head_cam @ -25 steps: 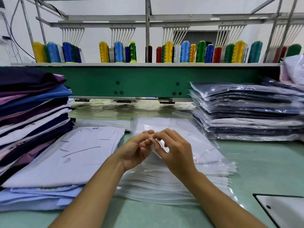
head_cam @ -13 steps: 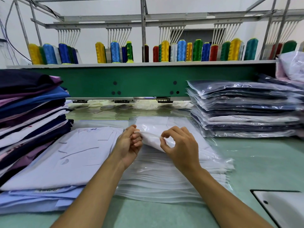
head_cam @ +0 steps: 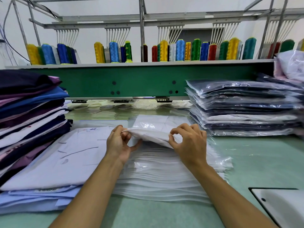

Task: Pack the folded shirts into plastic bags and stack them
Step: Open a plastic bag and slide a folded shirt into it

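At the far left stands a tall stack of folded shirts [head_cam: 29, 112] in dark, blue and purple cloth. Just beside it, nearer, lies a low pile of white shirts [head_cam: 54, 162]. The left hand [head_cam: 118, 142] pinches the left end of the top plastic bag [head_cam: 148, 135], lifting its near edge off the pile of bags [head_cam: 156, 178] in the middle of the green table [head_cam: 263, 162]. The right hand [head_cam: 189, 143] pinches the same edge further right. At the right sits a stack of bagged shirts [head_cam: 243, 109]. Thread spools [head_cam: 180, 50] line the far shelf.
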Available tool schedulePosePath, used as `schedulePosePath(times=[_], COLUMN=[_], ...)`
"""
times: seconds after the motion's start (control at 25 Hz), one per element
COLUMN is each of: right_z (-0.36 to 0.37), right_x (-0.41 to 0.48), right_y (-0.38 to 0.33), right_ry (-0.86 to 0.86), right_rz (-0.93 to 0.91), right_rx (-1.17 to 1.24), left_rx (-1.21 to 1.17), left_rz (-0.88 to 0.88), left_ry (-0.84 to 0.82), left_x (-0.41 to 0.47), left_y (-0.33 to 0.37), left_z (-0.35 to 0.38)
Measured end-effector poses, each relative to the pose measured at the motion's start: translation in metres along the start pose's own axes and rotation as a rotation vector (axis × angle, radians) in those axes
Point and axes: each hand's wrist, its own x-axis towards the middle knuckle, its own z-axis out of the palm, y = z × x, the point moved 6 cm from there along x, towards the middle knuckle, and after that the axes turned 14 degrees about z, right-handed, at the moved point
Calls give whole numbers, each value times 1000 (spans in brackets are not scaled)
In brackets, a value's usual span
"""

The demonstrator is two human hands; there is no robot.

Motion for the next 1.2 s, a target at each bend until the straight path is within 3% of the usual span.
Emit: schedulePosePath(times=[0.56, 1.2], right_z=[-13, -18], right_x=[16, 22], right_y=[27, 45], right_ry=[35, 76], right_rz=[155, 306], right_rx=[-52, 144], left_rx=[-4, -56], left_rz=[129, 177], left_ry=[59, 104], left_x=[5, 7], left_y=[9, 12], left_z=[-8, -11])
